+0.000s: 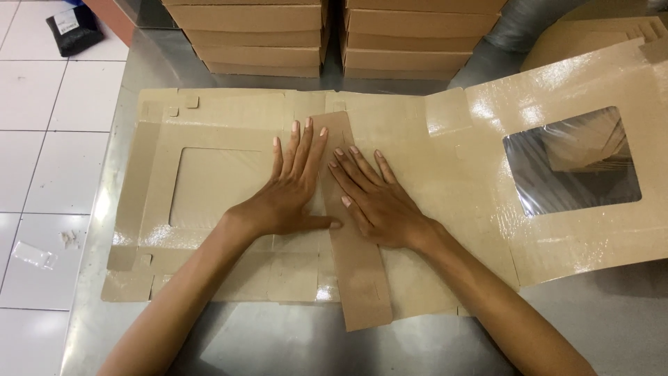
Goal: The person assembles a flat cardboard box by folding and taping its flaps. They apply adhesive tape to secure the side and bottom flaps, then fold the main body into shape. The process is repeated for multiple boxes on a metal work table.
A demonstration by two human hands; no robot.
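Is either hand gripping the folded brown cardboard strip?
No: the left hand and right hand lie flat, fingers spread, pressing the folded brown cardboard strip.

Steel table (278, 348) — white tiled floor (42, 139)

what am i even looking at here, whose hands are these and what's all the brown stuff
This is one picture from a camera worn on a person's head, looking down at their own bare hands. The left hand and right hand press flat on a narrow brown cardboard strip. It lies across a flat, unfolded brown cardboard box sheet on a shiny metal table. At right, a glossy brown cardboard panel with a clear plastic window tilts up. Stacks of folded brown boxes stand behind. Nothing is gripped; both palms are open.
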